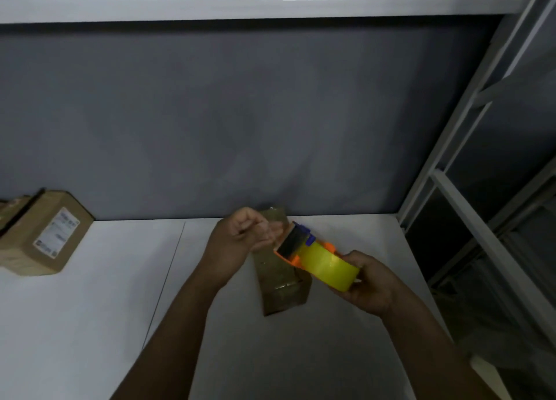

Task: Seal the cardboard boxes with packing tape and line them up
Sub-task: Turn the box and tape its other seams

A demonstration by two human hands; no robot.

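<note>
Landmark: the small cardboard box [281, 275] lying on the white surface [90, 309], roughly centre, long axis running away from the camera and slightly skewed; glossy tape visible across its top. Right hand [371, 282] is just right of the box and above it, fingers wrapped around a tape dispenser [313, 256]: orange frame, blue part near the cutter end, yellowish tape roll [329, 269] toward the palm. Dispenser's cutter end points toward the box's far end and overlaps the box's right edge in view; can't tell if it touches the cardboard. Left hand [240, 234] sits over the box's far-left part, fingers curled in tight with the tips pinched together right at the dispenser's front end; looks like it's pinching the loose tape end, but the tape itself is too clear and blurred to confirm. Well left of the box, at the surface's far-left edge against the grey back panel [240, 114], a second cardboard box [45, 234] with a white shipping label [58, 232] facing the camera; another brown box [9, 211] just beyond it, mostly cut off by the frame. Right of the centre box, past the surface's edge, a white metal rack frame [469, 219]. Lighting is dim, picture soft.
</note>
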